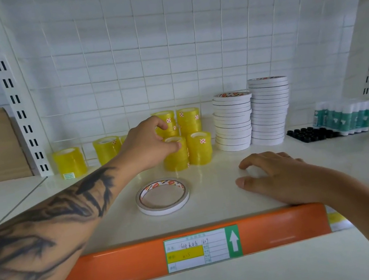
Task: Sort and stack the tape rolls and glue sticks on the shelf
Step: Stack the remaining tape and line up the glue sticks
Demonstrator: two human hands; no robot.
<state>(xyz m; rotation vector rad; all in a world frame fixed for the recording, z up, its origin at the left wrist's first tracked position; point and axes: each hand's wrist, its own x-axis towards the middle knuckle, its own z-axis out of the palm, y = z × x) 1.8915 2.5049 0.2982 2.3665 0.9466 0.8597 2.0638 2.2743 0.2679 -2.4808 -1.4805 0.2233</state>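
White tiles back our shelf (214, 210); our left hand (147, 143) pinches a yellow tape roll (176, 154), our right hand (279, 172) rests flat, fingers spread.

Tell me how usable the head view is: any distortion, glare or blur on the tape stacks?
Head view: wide-angle bending bows the shelf uprights and orange shelf edge; lighting even, soft glare on the shelf; yellow tape rolls and white tape stacks readable; glue sticks slightly soft.
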